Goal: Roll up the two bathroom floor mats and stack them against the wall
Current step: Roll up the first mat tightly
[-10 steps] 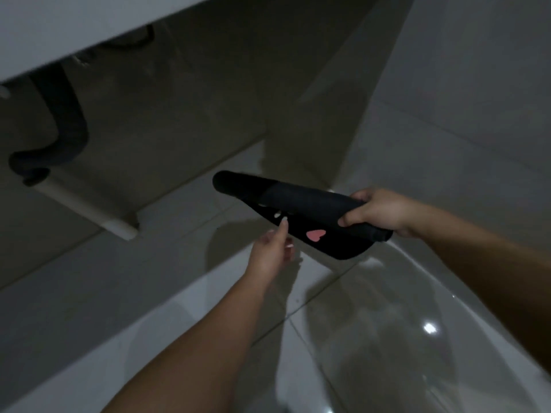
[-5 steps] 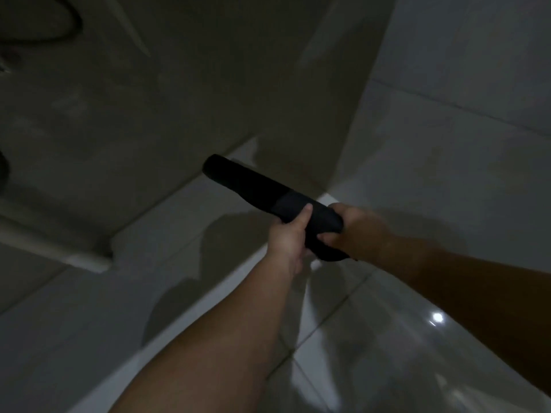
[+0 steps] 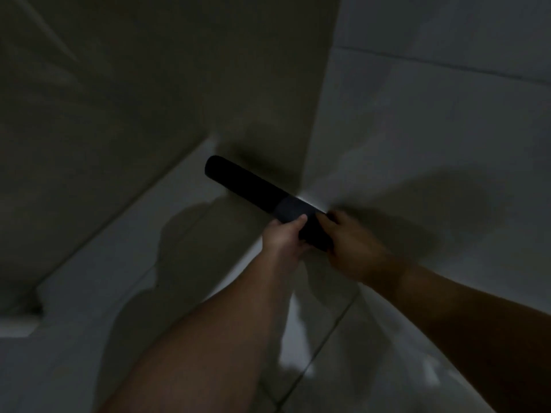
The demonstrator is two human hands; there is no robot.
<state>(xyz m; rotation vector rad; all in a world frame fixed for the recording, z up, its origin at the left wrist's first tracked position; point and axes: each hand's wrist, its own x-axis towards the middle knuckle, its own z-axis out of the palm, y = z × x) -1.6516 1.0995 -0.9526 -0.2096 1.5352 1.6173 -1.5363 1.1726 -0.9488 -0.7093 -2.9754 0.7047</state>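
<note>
A dark rolled-up floor mat (image 3: 250, 183) stretches from the frame's middle toward the corner where two walls meet. My left hand (image 3: 284, 236) grips its near end from the left side, thumb on top. On the right side of that same end, my right hand (image 3: 347, 242) holds it with fingers curled around the roll. The mat's far end points up and left, close to the wall base. Only one mat is visible. The scene is dim and slightly blurred.
Glossy pale floor tiles (image 3: 343, 362) lie below my arms. A raised pale ledge (image 3: 155, 222) runs along the dim left wall (image 3: 119, 84). The tiled right wall (image 3: 432, 114) meets it at the corner behind the mat.
My left hand has closed on the mat's near end beside my right hand. The loose flap with the pink heart is now rolled in, and the roll has moved nearer the corner.
</note>
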